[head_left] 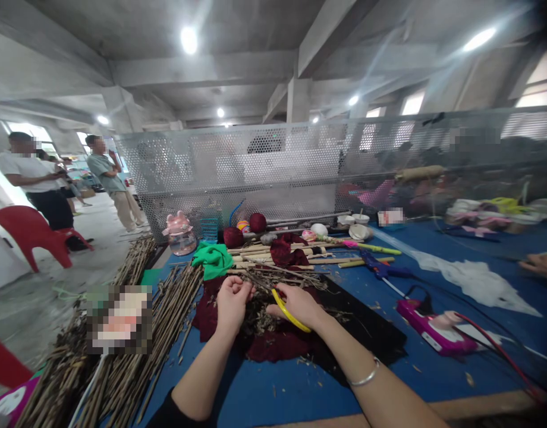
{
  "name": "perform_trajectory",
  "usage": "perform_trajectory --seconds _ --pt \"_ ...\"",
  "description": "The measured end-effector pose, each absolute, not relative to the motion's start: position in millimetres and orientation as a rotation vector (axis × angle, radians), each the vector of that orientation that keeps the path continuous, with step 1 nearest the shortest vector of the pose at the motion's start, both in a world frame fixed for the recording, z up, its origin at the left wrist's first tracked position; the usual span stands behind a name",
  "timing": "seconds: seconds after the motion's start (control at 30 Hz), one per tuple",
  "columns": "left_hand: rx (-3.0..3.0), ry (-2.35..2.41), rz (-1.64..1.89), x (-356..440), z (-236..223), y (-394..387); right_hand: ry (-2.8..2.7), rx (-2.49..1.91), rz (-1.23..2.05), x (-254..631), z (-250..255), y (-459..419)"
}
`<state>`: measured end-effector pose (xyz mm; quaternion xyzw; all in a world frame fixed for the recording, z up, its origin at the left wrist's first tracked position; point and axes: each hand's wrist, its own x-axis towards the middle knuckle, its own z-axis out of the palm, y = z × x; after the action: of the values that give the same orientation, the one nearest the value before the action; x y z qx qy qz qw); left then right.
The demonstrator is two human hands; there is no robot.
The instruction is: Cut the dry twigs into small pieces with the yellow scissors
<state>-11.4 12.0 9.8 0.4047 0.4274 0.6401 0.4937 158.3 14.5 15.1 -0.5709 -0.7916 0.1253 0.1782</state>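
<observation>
My right hand (295,303) grips a pair of scissors (288,313) by its yellow handles. Its dark blades reach up and left, toward my other hand, among dry twigs. With fingertips pressed together, my left hand (233,297) is closed just left of the blades; whatever sits in the pinch is too small to make out. Beneath both hands lies a dark red cloth (273,348) strewn with dry plant scraps (262,321). Thin dry twigs (291,274) are spread just beyond the hands.
Bundled long stems (166,327) lie at left beside a green cloth (213,258). Yarn balls (257,223) and sticks line the back, before a perforated metal screen (233,166). A blue glue gun (380,267) and purple power strip (434,330) with cords are right. Another person's hand (541,266) shows far right.
</observation>
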Motion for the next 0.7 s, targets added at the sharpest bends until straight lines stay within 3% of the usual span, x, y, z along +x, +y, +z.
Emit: perform_trajectory --seconds 0.27,0.5,0.7 --pt "1.082 1.126 1.474 -13.9 6.2 13.1 -2.094 -1.642 0.374 163.8 10.1 25.5" --pt "1.35 1.355 1.271 -14.1 -1.2 11.5 -1.733 -1.923 0.102 206.6 6.3 49.9" --pt "1.481 1.381 1.214 -11.8 -4.6 9.2 -1.728 -2.025 0.117 220.9 -3.7 60.2"
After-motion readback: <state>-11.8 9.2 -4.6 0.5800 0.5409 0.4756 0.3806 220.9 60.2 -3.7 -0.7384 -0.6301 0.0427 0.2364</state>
